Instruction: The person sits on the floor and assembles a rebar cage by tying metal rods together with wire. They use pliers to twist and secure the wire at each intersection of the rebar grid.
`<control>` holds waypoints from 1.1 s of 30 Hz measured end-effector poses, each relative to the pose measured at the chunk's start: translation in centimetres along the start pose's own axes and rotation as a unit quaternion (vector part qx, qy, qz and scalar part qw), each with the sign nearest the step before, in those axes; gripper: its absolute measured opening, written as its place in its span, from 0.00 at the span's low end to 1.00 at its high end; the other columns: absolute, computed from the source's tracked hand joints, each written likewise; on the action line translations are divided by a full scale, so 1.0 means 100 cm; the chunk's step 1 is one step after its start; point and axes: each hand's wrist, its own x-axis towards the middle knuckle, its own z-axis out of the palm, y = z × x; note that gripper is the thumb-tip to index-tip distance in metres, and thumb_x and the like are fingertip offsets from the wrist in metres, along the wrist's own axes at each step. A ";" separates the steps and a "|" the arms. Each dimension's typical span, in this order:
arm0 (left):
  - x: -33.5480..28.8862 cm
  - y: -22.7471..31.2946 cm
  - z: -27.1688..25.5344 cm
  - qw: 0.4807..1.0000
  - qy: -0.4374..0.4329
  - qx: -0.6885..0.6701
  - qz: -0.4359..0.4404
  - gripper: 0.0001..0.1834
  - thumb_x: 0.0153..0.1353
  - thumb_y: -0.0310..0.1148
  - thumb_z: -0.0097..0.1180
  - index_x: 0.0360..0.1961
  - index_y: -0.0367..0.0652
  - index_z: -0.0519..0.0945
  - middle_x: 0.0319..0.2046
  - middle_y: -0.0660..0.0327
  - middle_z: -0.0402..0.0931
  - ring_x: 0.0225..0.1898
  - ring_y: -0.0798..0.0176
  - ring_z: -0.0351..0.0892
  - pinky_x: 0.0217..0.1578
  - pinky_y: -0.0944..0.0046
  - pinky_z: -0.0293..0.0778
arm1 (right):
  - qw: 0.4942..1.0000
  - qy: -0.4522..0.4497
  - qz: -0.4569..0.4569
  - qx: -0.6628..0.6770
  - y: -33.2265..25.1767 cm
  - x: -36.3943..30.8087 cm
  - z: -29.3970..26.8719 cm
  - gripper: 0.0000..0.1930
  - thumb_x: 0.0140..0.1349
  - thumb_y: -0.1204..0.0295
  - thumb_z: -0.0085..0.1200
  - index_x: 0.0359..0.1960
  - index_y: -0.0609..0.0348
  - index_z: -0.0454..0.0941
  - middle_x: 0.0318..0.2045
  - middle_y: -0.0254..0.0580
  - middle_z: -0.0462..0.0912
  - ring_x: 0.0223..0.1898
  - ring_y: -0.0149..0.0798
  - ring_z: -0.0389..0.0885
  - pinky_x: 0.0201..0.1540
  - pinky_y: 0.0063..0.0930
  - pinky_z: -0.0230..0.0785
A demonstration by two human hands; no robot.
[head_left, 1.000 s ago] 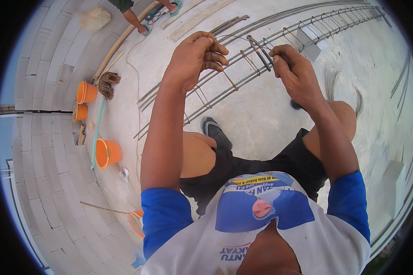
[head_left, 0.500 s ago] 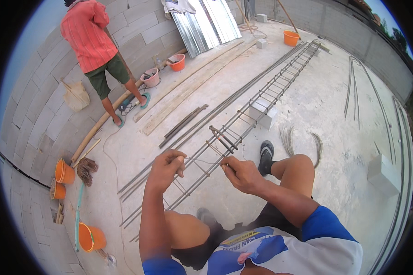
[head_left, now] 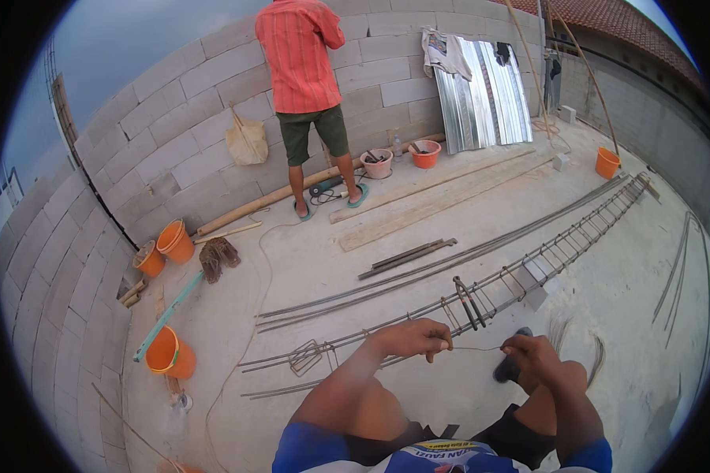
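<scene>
You have a thin wire (head_left: 479, 348) drawn between your hands, low over the floor just nearside of the rebar cage. Your left hand (head_left: 412, 339) has its fingers drawn narrow on one end; the fingers of your right hand (head_left: 533, 359) pinch the other. Beyond the wire, dark pincers (head_left: 468, 301) rest across the bars of the ladder-like rebar cage (head_left: 493, 280), and a pale block (head_left: 538, 293) sits by the cage to their right.

Off to your left stands the nearest orange bucket (head_left: 173, 361), mouth partly toward you; you can't make out what it holds. Farther along by the block wall (head_left: 205, 138) are a second orange bucket (head_left: 177, 244) and, touching it, a smaller bucket (head_left: 149, 260) with something greyish inside. Farther off, a pink bucket (head_left: 377, 166) and a red-orange bucket (head_left: 425, 156) hold dark tools, near a co-worker (head_left: 300, 63) in a red shirt. Farthest right, a pole rises by another orange bucket (head_left: 607, 164).

Since half a second ago, your view has swung up and left: more wall and sky show, the co-worker sits nearer the middle, and the wire reads more clearly between your hands. The pincers have stayed on the cage.
</scene>
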 end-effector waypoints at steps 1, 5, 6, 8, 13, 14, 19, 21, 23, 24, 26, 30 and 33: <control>0.002 -0.003 0.005 0.999 0.009 0.026 -0.020 0.14 0.64 0.35 0.48 0.42 0.36 0.77 0.34 0.56 0.77 0.34 0.63 0.79 0.40 0.61 0.72 | 0.999 -0.001 0.049 0.013 -0.001 -0.001 0.005 0.09 0.62 0.69 0.53 0.40 0.58 0.82 0.30 0.52 0.83 0.32 0.50 0.82 0.38 0.36 0.73; -0.005 -0.018 0.013 0.996 0.009 0.039 -0.083 0.13 0.63 0.34 0.49 0.40 0.35 0.78 0.32 0.55 0.76 0.32 0.64 0.80 0.34 0.61 0.74 | 0.996 -0.078 -0.033 0.025 0.009 -0.004 0.026 0.11 0.62 0.69 0.54 0.42 0.60 0.82 0.31 0.52 0.83 0.33 0.48 0.82 0.40 0.34 0.73; -0.008 -0.026 0.011 0.997 -0.006 0.034 -0.076 0.13 0.63 0.34 0.49 0.39 0.35 0.78 0.32 0.55 0.76 0.31 0.64 0.80 0.33 0.61 0.74 | 0.993 -0.107 -0.028 0.034 0.011 -0.004 0.030 0.11 0.62 0.69 0.54 0.42 0.61 0.82 0.31 0.52 0.83 0.33 0.48 0.82 0.40 0.34 0.73; -0.010 -0.035 0.009 0.997 -0.025 0.028 -0.070 0.12 0.62 0.34 0.50 0.38 0.35 0.78 0.31 0.55 0.76 0.30 0.64 0.80 0.31 0.61 0.74 | 0.985 -0.158 -0.026 0.070 0.031 0.000 0.041 0.12 0.62 0.69 0.54 0.42 0.62 0.82 0.29 0.53 0.83 0.34 0.45 0.83 0.40 0.32 0.73; 0.000 -0.039 0.008 0.992 0.026 0.042 -0.112 0.12 0.60 0.35 0.52 0.37 0.36 0.79 0.31 0.54 0.77 0.31 0.61 0.80 0.29 0.61 0.75 | 0.980 -0.177 0.010 0.086 0.022 0.012 0.048 0.13 0.62 0.70 0.53 0.45 0.61 0.80 0.26 0.51 0.82 0.30 0.41 0.82 0.38 0.31 0.72; 0.003 -0.039 0.004 0.991 0.050 0.058 -0.112 0.13 0.60 0.36 0.52 0.37 0.36 0.79 0.32 0.54 0.77 0.32 0.61 0.80 0.31 0.60 0.75 | 0.983 -0.162 0.019 0.081 0.016 0.019 0.056 0.13 0.62 0.70 0.53 0.46 0.61 0.80 0.25 0.51 0.82 0.29 0.40 0.82 0.37 0.31 0.72; 0.012 -0.076 -0.019 0.986 0.103 0.101 -0.081 0.15 0.60 0.38 0.52 0.43 0.38 0.80 0.40 0.51 0.79 0.45 0.52 0.77 0.47 0.55 0.71 | 0.993 -0.059 -0.022 0.097 0.006 0.052 0.100 0.11 0.65 0.73 0.50 0.46 0.65 0.77 0.22 0.44 0.76 0.25 0.33 0.72 0.33 0.27 0.67; 0.013 -0.081 -0.033 0.988 0.103 0.032 -0.108 0.18 0.63 0.40 0.52 0.49 0.42 0.78 0.49 0.54 0.75 0.49 0.54 0.75 0.53 0.55 0.69 | 0.991 -0.034 0.044 0.118 0.007 0.062 0.109 0.12 0.64 0.69 0.52 0.46 0.59 0.78 0.24 0.52 0.79 0.24 0.42 0.75 0.33 0.34 0.67; 0.009 -0.079 -0.047 0.972 0.170 0.069 -0.144 0.25 0.62 0.45 0.52 0.58 0.45 0.73 0.54 0.52 0.71 0.54 0.53 0.73 0.55 0.58 0.68 | 0.993 -0.014 0.081 0.081 0.025 0.080 0.123 0.14 0.62 0.70 0.49 0.46 0.62 0.78 0.30 0.58 0.81 0.33 0.52 0.80 0.41 0.39 0.70; 0.013 -0.093 -0.055 0.964 0.192 0.062 -0.171 0.27 0.61 0.46 0.52 0.60 0.46 0.71 0.54 0.52 0.72 0.53 0.53 0.73 0.55 0.58 0.68 | 0.994 -0.007 0.091 0.059 0.046 0.090 0.135 0.14 0.62 0.70 0.48 0.45 0.63 0.79 0.32 0.59 0.82 0.36 0.55 0.80 0.44 0.41 0.70; 0.018 -0.136 -0.072 0.945 0.262 0.061 -0.187 0.25 0.61 0.45 0.53 0.56 0.43 0.75 0.49 0.51 0.76 0.52 0.54 0.74 0.53 0.59 0.68 | 0.994 -0.012 0.105 0.025 0.082 0.112 0.160 0.15 0.60 0.71 0.47 0.44 0.65 0.80 0.35 0.60 0.82 0.40 0.58 0.80 0.47 0.42 0.70; 0.029 -0.231 -0.078 0.911 0.345 -0.031 -0.225 0.23 0.60 0.43 0.54 0.50 0.37 0.78 0.44 0.51 0.79 0.48 0.57 0.76 0.49 0.60 0.70 | 0.993 -0.037 0.111 -0.035 0.130 0.161 0.218 0.15 0.58 0.72 0.46 0.40 0.64 0.82 0.37 0.61 0.82 0.43 0.59 0.80 0.50 0.43 0.70; 0.051 -0.292 -0.067 0.885 0.381 -0.070 -0.260 0.20 0.59 0.40 0.56 0.44 0.34 0.81 0.42 0.48 0.81 0.45 0.53 0.80 0.47 0.59 0.72 | 0.990 -0.041 0.123 -0.052 0.144 0.200 0.254 0.14 0.57 0.72 0.46 0.39 0.62 0.83 0.37 0.60 0.82 0.43 0.58 0.80 0.50 0.43 0.71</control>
